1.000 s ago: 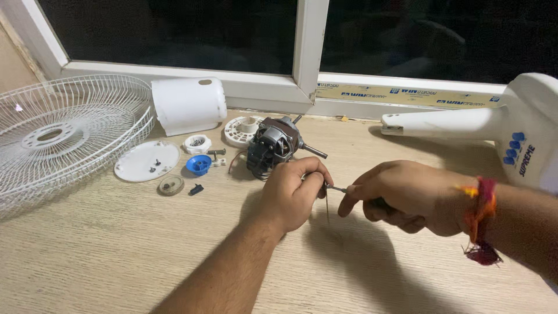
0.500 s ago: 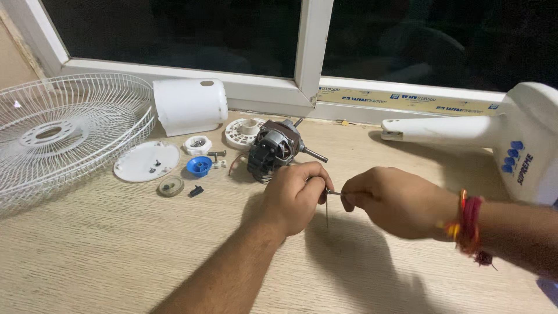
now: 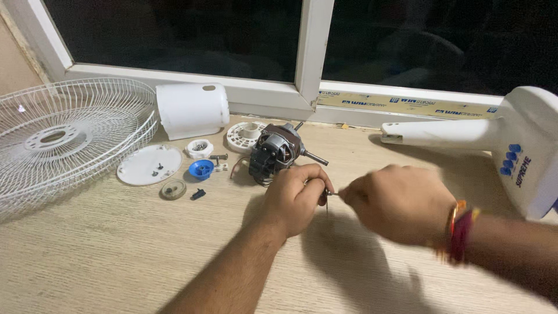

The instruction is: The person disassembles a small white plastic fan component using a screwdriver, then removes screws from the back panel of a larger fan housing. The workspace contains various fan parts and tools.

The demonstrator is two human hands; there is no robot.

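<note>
White fan parts, one blue cap, pale wood

The fan guard (image 3: 64,136) is white wire in a radial, ringed pattern; the cylindrical housing (image 3: 193,109), round cover plate (image 3: 149,164), slotted disc (image 3: 247,135) and fan stand (image 3: 500,139) are white too, the stand bearing blue dots. The motor (image 3: 273,152) shows dark brown and black with coppery windings and a grey shaft. A small cap (image 3: 201,170) is bright blue. The table (image 3: 116,256) is light wood grain. The right hand (image 3: 401,203) has red and orange wrist threads

Left hand (image 3: 296,195) and right hand (image 3: 398,203) curled, fingertips seemingly meeting.
</note>
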